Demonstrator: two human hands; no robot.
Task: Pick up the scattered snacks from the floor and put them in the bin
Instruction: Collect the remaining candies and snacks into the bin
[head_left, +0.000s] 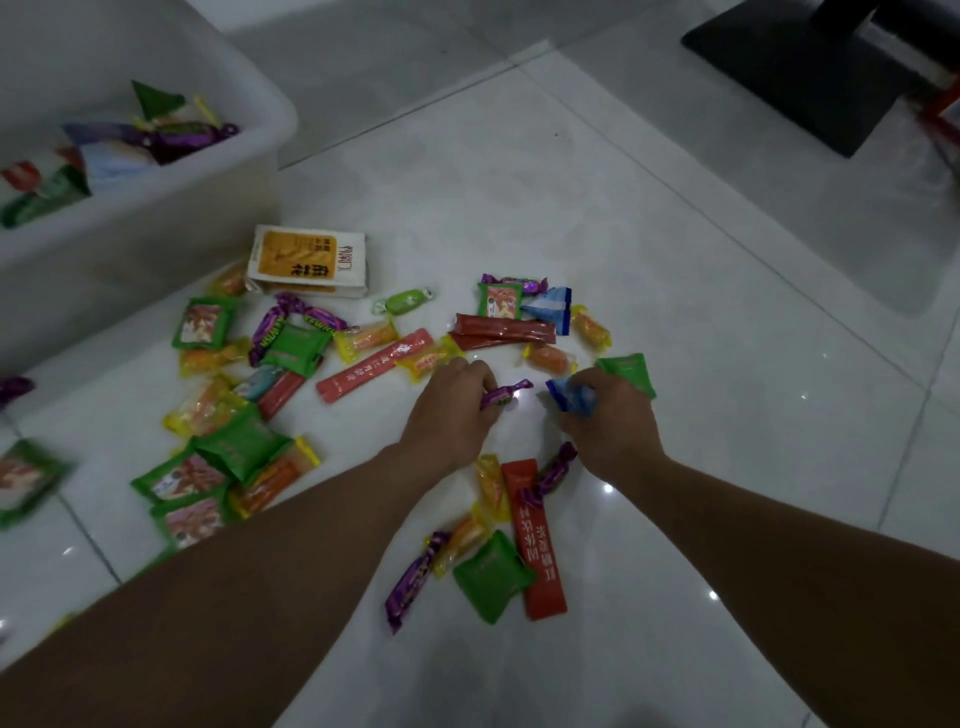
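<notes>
The fingers (475, 375) of the left hand (451, 413) are curled round a purple candy (504, 393), pinching it just above the floor (701, 270), its twisted end poking out to the right. The fingers of the right hand (609, 422) are curled too, gripping a crumpled blue packet (569, 397). A green packet (629, 372) sticks out from behind that hand and touches it; whether it is held as well cannot be told. The two hands are near each other, with a bare patch of white tile between them.

Just beyond the hands lie a dark red stick (501, 330), a pink stick (374, 371), and several small orange and yellow wrapped sweets. Between the forearms sit another green pouch (491, 577), a red sachet (537, 540) and a long purple bar (413, 577). To the left, a thick scatter of green and yellow snacks (223, 457) covers the tiles, with a white and orange box (309, 262) lying flat near the bin (156, 228). The white bin stands at the upper left and already has some wrapped snacks inside. A black base (810, 67) stands at the upper right.
</notes>
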